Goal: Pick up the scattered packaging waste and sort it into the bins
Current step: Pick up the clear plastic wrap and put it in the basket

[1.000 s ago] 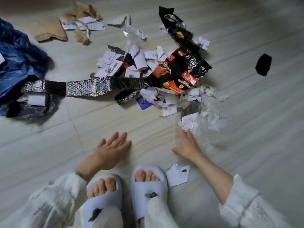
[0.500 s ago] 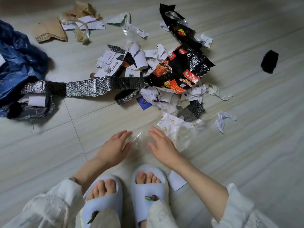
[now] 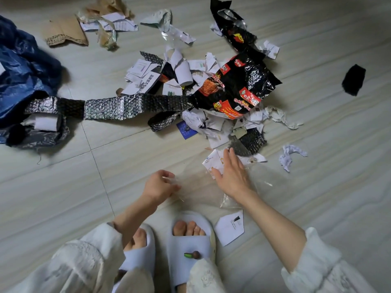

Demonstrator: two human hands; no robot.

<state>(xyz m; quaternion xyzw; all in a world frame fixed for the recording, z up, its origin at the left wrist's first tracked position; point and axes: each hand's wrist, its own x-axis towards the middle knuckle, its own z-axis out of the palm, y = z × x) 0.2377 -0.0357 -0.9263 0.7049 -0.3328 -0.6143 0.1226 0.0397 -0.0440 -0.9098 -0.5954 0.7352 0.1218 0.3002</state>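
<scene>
A sheet of clear plastic film (image 3: 262, 185) lies on the floor in front of my feet. My left hand (image 3: 159, 186) pinches its left edge with closed fingers. My right hand (image 3: 231, 176) lies flat with fingers spread on the film and on a white paper scrap (image 3: 212, 161) resting on the film. Beyond the hands is a heap of torn white paper (image 3: 211, 123), a black and red noodle wrapper (image 3: 239, 87) and a long strip of silver and black bubble foil (image 3: 103, 107).
A blue plastic bag (image 3: 23, 66) lies at the far left, brown cardboard pieces (image 3: 63, 31) at the top left. A black scrap (image 3: 353, 79) sits apart on the right, a crumpled white paper (image 3: 288, 154) nearer. A white paper piece (image 3: 230, 228) lies beside my right slipper (image 3: 190, 246).
My right hand dragged the clear film and paper scrap toward my feet, then moved back out onto the scrap. My left hand went from open to pinching the film's edge.
</scene>
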